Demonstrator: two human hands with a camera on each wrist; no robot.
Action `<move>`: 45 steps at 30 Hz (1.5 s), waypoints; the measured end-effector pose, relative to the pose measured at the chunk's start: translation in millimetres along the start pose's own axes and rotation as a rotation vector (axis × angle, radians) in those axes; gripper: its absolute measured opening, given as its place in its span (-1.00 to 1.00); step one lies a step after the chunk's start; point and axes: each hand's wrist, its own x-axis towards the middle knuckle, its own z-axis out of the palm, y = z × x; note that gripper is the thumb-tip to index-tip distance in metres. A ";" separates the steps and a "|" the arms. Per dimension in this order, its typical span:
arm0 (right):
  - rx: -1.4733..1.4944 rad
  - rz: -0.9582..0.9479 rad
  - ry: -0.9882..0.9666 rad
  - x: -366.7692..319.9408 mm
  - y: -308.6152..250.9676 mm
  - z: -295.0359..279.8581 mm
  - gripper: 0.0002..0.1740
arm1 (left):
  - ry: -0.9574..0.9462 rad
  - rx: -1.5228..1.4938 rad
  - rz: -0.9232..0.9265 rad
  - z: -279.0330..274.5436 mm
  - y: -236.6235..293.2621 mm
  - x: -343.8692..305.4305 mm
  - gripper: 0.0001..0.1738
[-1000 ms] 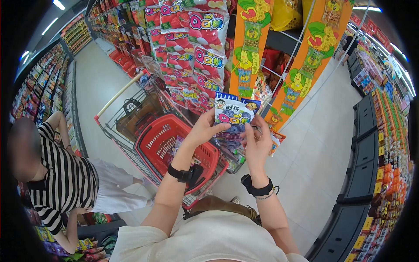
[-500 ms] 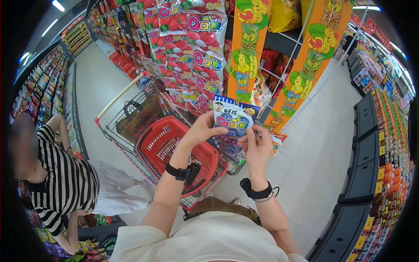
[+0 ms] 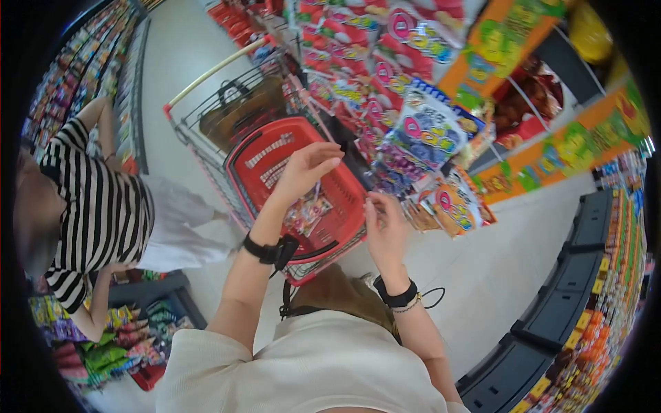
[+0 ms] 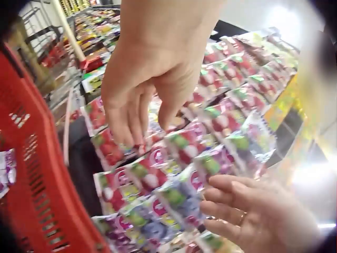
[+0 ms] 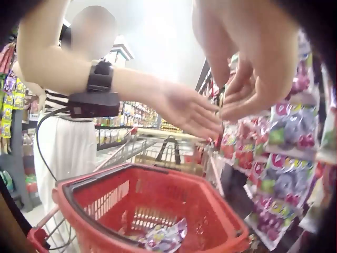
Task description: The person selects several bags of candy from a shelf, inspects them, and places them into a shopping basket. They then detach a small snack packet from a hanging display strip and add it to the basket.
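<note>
Both hands are empty, above and beside a red shopping basket (image 3: pixel 344 196). My left hand (image 3: pixel 308 172) is over the basket with fingers loosely bent; the left wrist view shows it in front of hanging candy bags (image 4: pixel 184 145). Near the basket's right edge is my right hand (image 3: pixel 387 230), its fingers relaxed and slightly curved, wearing a ring in the left wrist view. A blue-topped grape-coloured gummy candy bag (image 3: pixel 427 131) hangs on the rack beyond the hands, apart from them. Inside the basket lies a small purple-and-white candy bag (image 5: pixel 167 237).
The basket sits in a metal shopping cart (image 3: pixel 179 138) holding a brown bag (image 3: pixel 241 113). An orange candy bag (image 3: pixel 454 203) hangs low on the rack. A person in a striped shirt (image 3: pixel 103 206) stands at left. Black cabinets (image 3: pixel 544 303) line the right.
Both hands have let go of the blue-topped candy bag, which now hangs on the rack. They have come back toward the basket and the head view has turned.
</note>
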 end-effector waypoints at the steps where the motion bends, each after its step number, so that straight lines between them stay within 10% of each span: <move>1: -0.116 -0.044 -0.128 0.7 15.4 12.0 -0.81 | 0.021 0.003 -0.016 -10.3 -25.7 6.8 -0.57; 8: -0.600 -0.106 -0.833 -42.9 145.0 98.2 -0.68 | 0.522 -0.101 -0.879 -77.3 -292.8 16.7 -0.58; 14: -0.883 -0.166 -0.942 -80.4 164.9 100.8 -0.73 | 0.737 -1.227 -0.876 -79.5 -352.8 -20.5 -0.71; 16: -0.863 -0.086 -0.909 -73.6 156.8 100.4 -0.69 | 0.760 -1.339 -0.749 -117.0 -495.0 -41.4 -0.63; 20: -0.626 0.085 -0.820 -66.1 149.0 101.3 -0.70 | 0.676 -0.906 -1.018 -99.2 -376.7 -32.9 -0.55; 27: -0.406 0.125 -0.512 -45.8 127.9 71.8 -0.69 | 0.824 -0.435 -0.820 -84.8 -290.3 -20.4 -0.64; 30: -0.380 0.047 -0.478 -29.3 114.3 54.4 -0.69 | 0.883 0.628 -0.712 -75.2 -272.1 -27.7 -0.79; 36: -0.286 -0.040 -0.320 -4.4 71.8 24.5 -0.67 | 0.558 0.749 0.174 -31.9 -94.5 -48.8 -0.85; 42: -0.227 -0.296 -0.223 15.0 6.8 -5.6 -0.16 | 0.054 0.465 0.327 3.2 71.7 -43.9 -0.83; 45: 0.292 0.037 -0.423 16.4 -33.6 -31.8 -0.28 | -0.092 0.223 0.183 20.1 112.2 -36.4 -0.78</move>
